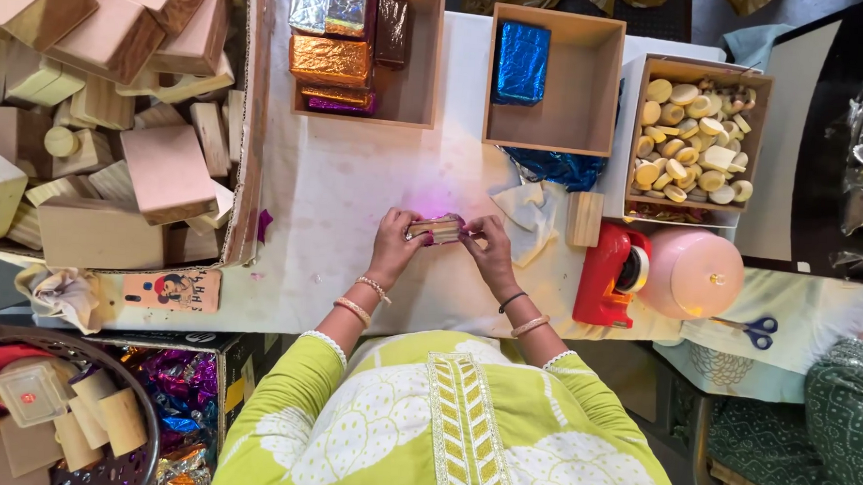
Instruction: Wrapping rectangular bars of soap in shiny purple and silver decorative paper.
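Both hands meeting over the middle of the table

The left hand (pixel 393 239) and right hand (pixel 487 250) are reaching forward from bent elbows, fingers curling inward and pinching toward each other, thumbs lying underneath. Both forearms are angling in from the table's near edge, bangles sitting at each wrist.

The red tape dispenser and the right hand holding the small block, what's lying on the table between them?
In the head view, bare white table covering lies directly between the right hand and the red tape dispenser. A crumpled cream cloth and a small upright wooden block sit slightly farther back.
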